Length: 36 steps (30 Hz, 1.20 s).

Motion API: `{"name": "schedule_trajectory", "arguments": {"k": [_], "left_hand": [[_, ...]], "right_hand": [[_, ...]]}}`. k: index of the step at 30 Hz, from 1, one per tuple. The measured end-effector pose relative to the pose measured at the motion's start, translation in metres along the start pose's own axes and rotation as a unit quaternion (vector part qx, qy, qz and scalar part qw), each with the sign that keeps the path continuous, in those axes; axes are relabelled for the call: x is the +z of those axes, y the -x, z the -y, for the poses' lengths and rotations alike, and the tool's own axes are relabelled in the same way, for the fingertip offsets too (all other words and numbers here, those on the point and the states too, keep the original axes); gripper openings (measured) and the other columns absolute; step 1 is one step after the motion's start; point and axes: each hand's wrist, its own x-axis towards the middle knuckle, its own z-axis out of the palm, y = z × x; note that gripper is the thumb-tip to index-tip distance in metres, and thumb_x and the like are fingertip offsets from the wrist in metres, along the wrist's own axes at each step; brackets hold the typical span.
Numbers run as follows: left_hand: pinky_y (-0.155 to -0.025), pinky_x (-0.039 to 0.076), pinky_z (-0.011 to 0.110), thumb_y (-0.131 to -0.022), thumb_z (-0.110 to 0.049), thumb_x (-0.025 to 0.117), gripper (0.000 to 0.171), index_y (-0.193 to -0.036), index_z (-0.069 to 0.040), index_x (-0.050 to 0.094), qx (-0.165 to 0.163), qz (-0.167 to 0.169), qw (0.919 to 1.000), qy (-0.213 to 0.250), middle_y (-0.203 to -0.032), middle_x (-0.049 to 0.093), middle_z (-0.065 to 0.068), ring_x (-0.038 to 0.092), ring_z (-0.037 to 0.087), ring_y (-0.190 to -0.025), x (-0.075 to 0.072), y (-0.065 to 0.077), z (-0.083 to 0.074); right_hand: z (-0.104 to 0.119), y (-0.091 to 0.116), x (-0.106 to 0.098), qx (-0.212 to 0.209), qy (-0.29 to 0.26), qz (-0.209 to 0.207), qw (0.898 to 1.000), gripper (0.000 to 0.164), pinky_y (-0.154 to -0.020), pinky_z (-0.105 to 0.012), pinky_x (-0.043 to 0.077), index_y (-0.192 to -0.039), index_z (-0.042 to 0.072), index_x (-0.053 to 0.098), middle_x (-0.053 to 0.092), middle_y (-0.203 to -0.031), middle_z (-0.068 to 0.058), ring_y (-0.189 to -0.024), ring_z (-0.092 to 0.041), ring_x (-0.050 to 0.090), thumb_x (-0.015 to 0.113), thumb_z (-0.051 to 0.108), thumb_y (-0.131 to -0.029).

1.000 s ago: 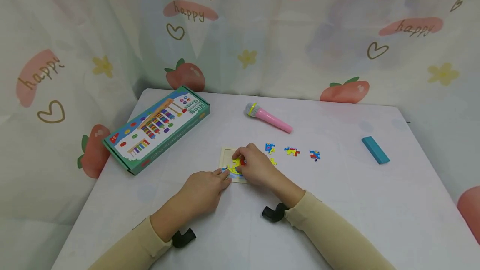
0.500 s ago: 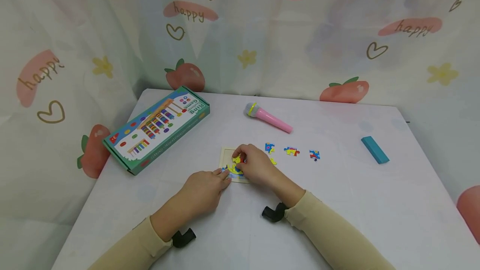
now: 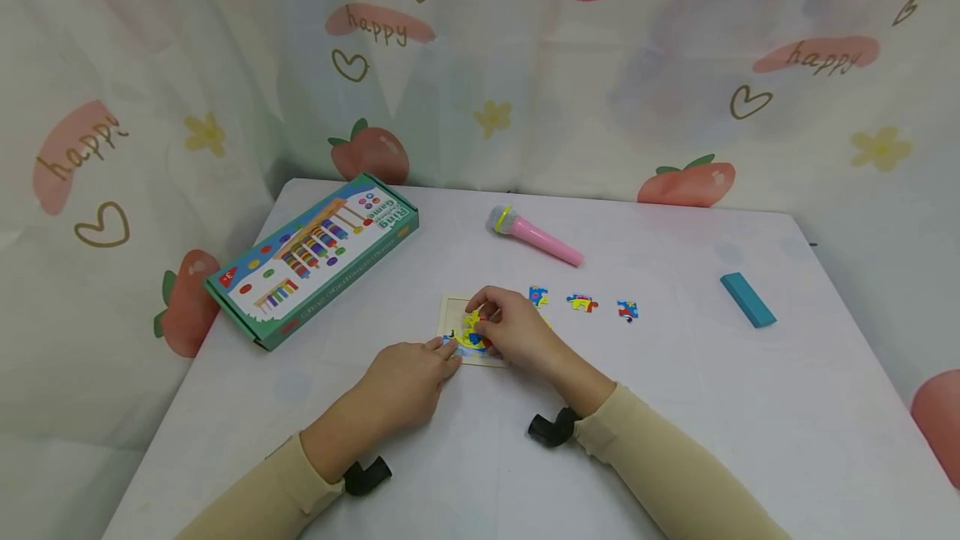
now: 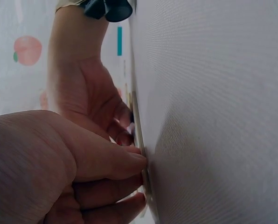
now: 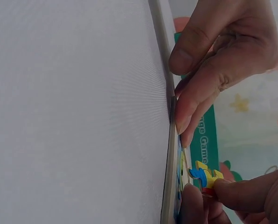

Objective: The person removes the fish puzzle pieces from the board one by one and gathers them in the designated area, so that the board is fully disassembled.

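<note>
My right hand [image 3: 517,327] pinches a yellow, blue and red jigsaw piece [image 5: 205,178] between thumb and fingers. In the right wrist view the piece is tilted just above the puzzle tray. That thin, pale-rimmed puzzle tray [image 3: 453,307] lies flat on the table, with fitted pieces along its near part; my right hand covers its right side. My left hand [image 3: 408,382] rests at the tray's near left corner, its fingers [image 5: 188,109] pressing on the tray edge. Beyond the right hand lie loose jigsaw pieces: one blue and yellow [image 3: 538,296], one yellow and red [image 3: 582,302], one red and blue [image 3: 627,310].
A green game box [image 3: 315,261] lies at the left of the white table [image 3: 675,407]. Behind the tray is a pink toy microphone [image 3: 536,236]. A teal block [image 3: 748,300] lies toward the right edge. A patterned curtain [image 3: 450,65] surrounds the back and sides.
My right hand has shifted and turned slightly, lifting a little from the tray with the jigsaw piece pinched. The left hand stays in place.
</note>
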Motion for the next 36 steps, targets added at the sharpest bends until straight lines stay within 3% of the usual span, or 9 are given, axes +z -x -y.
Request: {"name": "schedule_trajectory", "arguments": {"k": [10, 13, 19, 28, 36], "left_hand": [[-0.102, 0.063, 0.044, -0.103, -0.023, 0.07, 0.039, -0.141, -0.019, 0.073, -0.002, 0.006, 1.0, -0.004, -0.152, 0.067, 0.001, 0.064, 0.02, -0.142, 0.0, 0.0, -0.001], [-0.103, 0.062, 0.044, -0.103, -0.023, 0.07, 0.04, -0.142, -0.019, 0.073, -0.007, 0.01, 0.9999, -0.004, -0.154, 0.066, 0.0, 0.064, 0.02, -0.143, 0.0, 0.0, -0.001], [-0.106, 0.061, 0.045, -0.103, -0.024, 0.07, 0.04, -0.143, -0.019, 0.072, -0.013, 0.016, 0.9998, 0.006, -0.155, 0.065, 0.0, 0.063, 0.02, -0.144, 0.001, 0.0, -0.001], [-0.103, 0.062, 0.044, -0.103, -0.021, 0.07, 0.037, -0.139, -0.018, 0.074, -0.001, -0.001, 1.0, 0.005, -0.152, 0.067, 0.0, 0.065, 0.02, -0.141, 0.002, 0.0, 0.001], [-0.102, 0.063, 0.044, -0.104, -0.02, 0.068, 0.035, -0.137, -0.019, 0.075, 0.004, 0.001, 1.0, -0.003, -0.151, 0.068, 0.0, 0.066, 0.019, -0.14, 0.001, 0.0, 0.002]], "right_hand": [[-0.001, 0.007, -0.013, -0.009, -0.053, 0.006, 0.999, 0.018, -0.062, -0.035, 0.064, -0.113, 0.013, 0.076, 0.064, -0.096, -0.009, -0.067, -0.024, 0.069, 0.074, 0.004, -0.098], [-0.001, 0.012, -0.022, -0.005, -0.047, 0.001, 0.999, 0.019, -0.063, -0.036, 0.065, -0.114, 0.012, 0.078, 0.064, -0.096, -0.01, -0.072, -0.025, 0.068, 0.074, 0.004, -0.098], [-0.011, 0.025, -0.047, 0.034, -0.028, -0.005, 0.999, 0.023, -0.065, -0.037, 0.066, -0.122, 0.01, 0.078, 0.063, -0.098, -0.011, -0.072, -0.024, 0.069, 0.074, 0.006, -0.099], [-0.036, 0.043, -0.085, 0.088, -0.006, -0.03, 0.996, 0.025, -0.067, -0.036, 0.066, -0.123, 0.01, 0.078, 0.063, -0.098, -0.011, -0.077, -0.023, 0.07, 0.073, 0.005, -0.099], [-0.052, 0.049, -0.111, 0.122, 0.018, -0.039, 0.992, 0.028, -0.068, -0.032, 0.066, -0.128, 0.006, 0.075, 0.065, -0.099, -0.011, -0.081, -0.02, 0.071, 0.072, 0.003, -0.1]]}}
